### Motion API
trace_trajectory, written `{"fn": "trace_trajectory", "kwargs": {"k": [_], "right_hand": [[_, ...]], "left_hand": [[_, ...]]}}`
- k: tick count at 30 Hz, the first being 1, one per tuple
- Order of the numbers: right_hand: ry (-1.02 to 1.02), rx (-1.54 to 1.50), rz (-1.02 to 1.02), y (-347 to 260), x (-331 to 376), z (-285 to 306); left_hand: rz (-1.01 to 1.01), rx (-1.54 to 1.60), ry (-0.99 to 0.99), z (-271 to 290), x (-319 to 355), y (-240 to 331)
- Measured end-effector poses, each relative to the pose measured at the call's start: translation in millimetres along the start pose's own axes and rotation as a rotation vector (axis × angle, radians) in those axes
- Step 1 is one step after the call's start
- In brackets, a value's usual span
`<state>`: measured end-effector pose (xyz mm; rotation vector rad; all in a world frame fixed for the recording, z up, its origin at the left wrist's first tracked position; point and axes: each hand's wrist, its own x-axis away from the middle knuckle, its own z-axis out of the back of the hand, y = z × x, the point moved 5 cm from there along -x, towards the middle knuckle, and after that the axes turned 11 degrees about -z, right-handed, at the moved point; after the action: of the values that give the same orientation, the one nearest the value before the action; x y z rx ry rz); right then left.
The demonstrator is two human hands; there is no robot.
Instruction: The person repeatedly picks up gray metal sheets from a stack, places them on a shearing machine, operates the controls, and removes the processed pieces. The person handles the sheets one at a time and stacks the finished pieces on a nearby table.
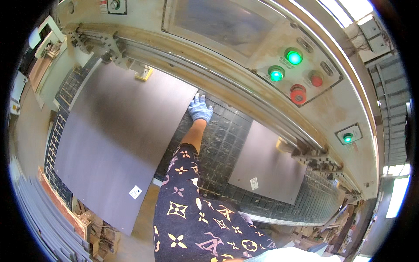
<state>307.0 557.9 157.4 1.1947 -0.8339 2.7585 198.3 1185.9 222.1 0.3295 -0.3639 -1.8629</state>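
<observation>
My left hand (200,109), in a blue-and-white knit glove, reaches forward with its fingers stretched and slightly spread. It lies palm down at the far right corner of a large grey-brown flat panel (126,131), its fingertips by the panel's edge. Whether it presses on the panel or on the black padded conveyor bed (218,131) beside it, I cannot tell. A smaller panel (266,166) of the same colour rests on the bed to the right. Each panel bears a small white label near its front edge. My right hand does not show.
Across the far side runs a machine housing (174,32) with lit green buttons (294,57) and red knobs (298,94). Below it are a long metal rail and a yellow block (143,74) over the large panel. Stacked grey strips (43,218) stand at the lower left.
</observation>
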Motion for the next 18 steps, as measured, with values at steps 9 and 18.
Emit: {"fn": "trace_trajectory", "kwargs": {"k": [9, 18], "right_hand": [[-0.033, -0.023, -0.016, 1, 7, -10], [-0.088, -0.066, 0.017, 3, 25, -16]], "left_hand": [[-0.087, 0.228, -0.113, -5, -14, 12], [-0.559, 0.447, 0.196, -17, 145, 60]]}}
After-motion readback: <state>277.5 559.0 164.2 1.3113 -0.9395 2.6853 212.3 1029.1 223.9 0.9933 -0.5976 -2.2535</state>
